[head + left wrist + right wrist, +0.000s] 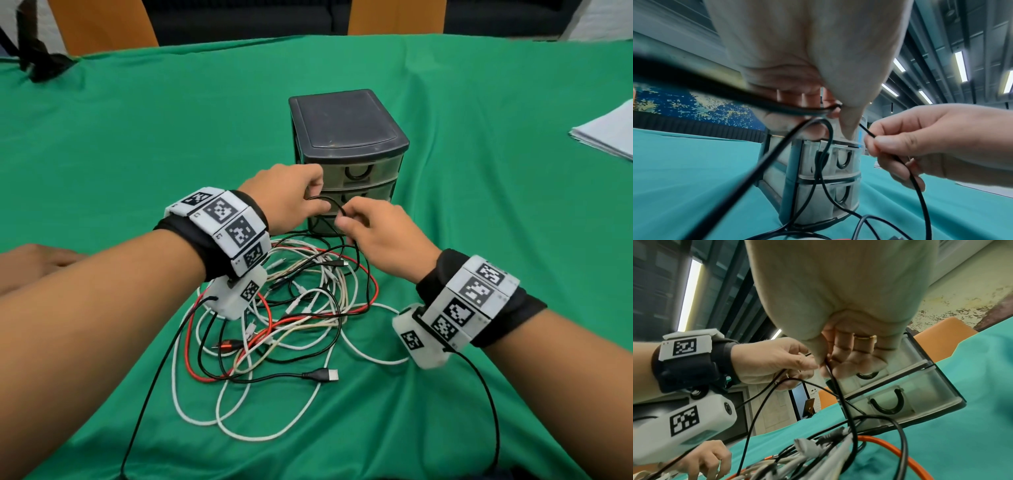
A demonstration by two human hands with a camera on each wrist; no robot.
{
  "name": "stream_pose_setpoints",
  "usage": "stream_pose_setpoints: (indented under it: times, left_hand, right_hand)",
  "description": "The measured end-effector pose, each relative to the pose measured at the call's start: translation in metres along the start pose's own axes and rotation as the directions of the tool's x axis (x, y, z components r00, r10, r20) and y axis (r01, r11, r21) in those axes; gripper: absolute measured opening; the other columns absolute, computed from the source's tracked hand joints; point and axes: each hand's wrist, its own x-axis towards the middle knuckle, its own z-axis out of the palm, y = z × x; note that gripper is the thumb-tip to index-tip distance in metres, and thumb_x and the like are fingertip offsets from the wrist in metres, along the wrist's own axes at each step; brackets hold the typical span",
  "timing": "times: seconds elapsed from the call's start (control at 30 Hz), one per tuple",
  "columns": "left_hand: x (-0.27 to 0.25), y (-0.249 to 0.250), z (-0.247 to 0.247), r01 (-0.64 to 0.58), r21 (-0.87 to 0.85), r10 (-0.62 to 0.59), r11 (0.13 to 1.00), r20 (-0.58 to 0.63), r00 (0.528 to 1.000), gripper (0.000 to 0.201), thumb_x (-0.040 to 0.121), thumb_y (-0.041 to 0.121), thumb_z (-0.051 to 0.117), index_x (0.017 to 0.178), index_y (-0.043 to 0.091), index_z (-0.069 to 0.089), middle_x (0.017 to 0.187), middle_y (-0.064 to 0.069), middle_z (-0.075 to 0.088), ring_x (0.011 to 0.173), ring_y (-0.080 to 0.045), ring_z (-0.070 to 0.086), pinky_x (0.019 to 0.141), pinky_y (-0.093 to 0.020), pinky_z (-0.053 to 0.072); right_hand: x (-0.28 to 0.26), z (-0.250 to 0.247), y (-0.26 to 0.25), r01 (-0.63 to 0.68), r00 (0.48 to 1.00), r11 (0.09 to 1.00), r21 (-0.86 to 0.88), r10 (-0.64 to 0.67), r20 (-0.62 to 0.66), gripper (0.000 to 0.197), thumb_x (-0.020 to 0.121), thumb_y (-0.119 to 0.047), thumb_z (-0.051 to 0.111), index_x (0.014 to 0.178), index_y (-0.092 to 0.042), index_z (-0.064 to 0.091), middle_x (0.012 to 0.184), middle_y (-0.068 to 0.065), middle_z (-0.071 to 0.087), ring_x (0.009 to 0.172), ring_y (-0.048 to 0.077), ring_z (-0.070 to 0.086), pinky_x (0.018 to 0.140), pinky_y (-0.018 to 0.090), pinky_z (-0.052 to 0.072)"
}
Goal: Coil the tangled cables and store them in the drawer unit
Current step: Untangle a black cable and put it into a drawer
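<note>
A thin black cable (330,199) runs in a short arc between my two hands, just in front of the drawer unit (346,137). My left hand (320,202) pinches one part of it, with loops hanging below the fingers (849,123). My right hand (342,219) pinches the same cable a little to the right, between thumb and forefinger (869,138). From there the cable drops into the tangle of white, black and red cables (291,308) lying on the green cloth below my wrists. The dark unit's three clear drawers (898,395) are closed.
Another person's hand (34,263) rests on the cloth at the left edge. A stack of white paper (609,130) lies at the far right. A black bag (37,65) sits at the back left. Orange chairs (394,15) stand behind the table.
</note>
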Motion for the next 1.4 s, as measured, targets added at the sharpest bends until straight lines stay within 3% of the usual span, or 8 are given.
stream_pose_setpoints:
  times: [0.23,0.4,0.6,0.83,1.0,1.1,1.27,1.4]
  left_hand:
    - [-0.003,-0.002,0.005,0.044,0.041,-0.047,0.998,0.071,0.996,0.030,0.087,0.039,0.067,0.072,0.026,0.045,0.077,0.005,0.057,0.079,-0.027,0.056,0.068,-0.031,0.039]
    - [-0.004,0.000,0.008,0.002,0.041,-0.009,0.999,0.175,0.985,0.019,0.086,0.025,0.069,0.078,0.026,0.052,0.073,0.010,0.052,0.077,-0.023,0.054,0.066,-0.028,0.036]
    - [0.004,0.015,0.007,-0.099,0.055,0.087,0.994,0.191,0.978,0.024,0.086,0.023,0.069,0.076,0.026,0.046,0.070,0.010,0.049,0.077,-0.022,0.049,0.067,-0.029,0.034]
    - [0.007,0.019,0.009,-0.115,0.046,0.107,0.992,0.155,0.982,0.016,0.087,0.025,0.068,0.082,0.027,0.053,0.084,0.005,0.059,0.082,-0.023,0.053,0.072,-0.032,0.043]
    - [0.002,0.007,0.007,-0.051,0.041,0.043,0.998,0.175,0.984,0.012,0.086,0.019,0.066,0.088,0.027,0.058,0.092,0.003,0.063,0.083,-0.022,0.055,0.072,-0.029,0.040]
    - [-0.003,0.003,0.002,-0.019,0.047,0.009,0.999,0.197,0.980,0.014,0.084,0.020,0.069,0.090,0.028,0.058,0.095,0.003,0.064,0.074,-0.017,0.052,0.069,-0.027,0.037]
    - [-0.007,0.000,-0.013,0.021,0.011,-0.023,1.000,0.217,0.976,0.009,0.092,0.024,0.063,0.086,0.029,0.059,0.093,0.006,0.065,0.049,-0.010,0.063,0.073,-0.031,0.051]
    - [-0.011,0.000,-0.017,0.061,-0.045,-0.051,0.997,0.187,0.981,0.022,0.098,0.016,0.048,0.087,0.030,0.062,0.091,0.003,0.065,0.043,-0.015,0.065,0.059,-0.031,0.052]
  right_hand:
    - [0.004,-0.005,0.007,-0.034,0.988,0.984,0.176,0.060,-0.145,0.015,0.101,-0.020,0.052,0.088,-0.017,0.059,0.070,-0.004,0.066,0.058,0.006,0.055,0.070,0.030,0.048]
    - [0.005,-0.004,0.013,-0.049,0.981,0.994,0.100,0.066,-0.184,0.018,0.093,-0.011,0.057,0.102,-0.027,0.058,0.081,-0.009,0.064,0.070,0.008,0.057,0.074,0.026,0.045]
    - [0.003,-0.006,0.004,0.075,0.983,0.997,-0.006,-0.075,-0.170,0.029,0.090,-0.016,0.065,0.119,-0.020,0.066,0.108,-0.005,0.070,0.093,0.006,0.059,0.090,0.018,0.044]
    - [0.004,-0.012,0.016,-0.048,0.978,0.999,0.024,0.052,-0.200,0.017,0.097,-0.027,0.058,0.083,-0.025,0.065,0.063,-0.008,0.063,0.055,-0.003,0.052,0.058,0.015,0.038]
    - [0.007,-0.017,0.028,-0.113,0.925,0.976,0.185,0.172,-0.340,0.024,0.099,-0.021,0.053,0.076,-0.025,0.056,0.062,-0.007,0.063,0.059,0.013,0.058,0.072,0.038,0.054]
    - [0.007,-0.019,0.029,-0.127,0.920,0.973,0.191,0.187,-0.344,0.021,0.098,-0.022,0.053,0.078,-0.025,0.058,0.065,-0.006,0.065,0.064,0.014,0.059,0.073,0.037,0.053]
    - [0.008,-0.022,0.016,-0.030,0.922,0.991,0.129,0.078,-0.380,0.004,0.095,-0.023,0.061,0.097,-0.025,0.064,0.084,-0.009,0.064,0.074,0.004,0.054,0.073,0.018,0.041]
    - [0.003,-0.016,-0.001,0.166,0.904,0.986,0.017,-0.145,-0.401,0.022,0.091,-0.025,0.063,0.112,-0.020,0.065,0.105,-0.003,0.067,0.096,0.012,0.059,0.090,0.026,0.044]
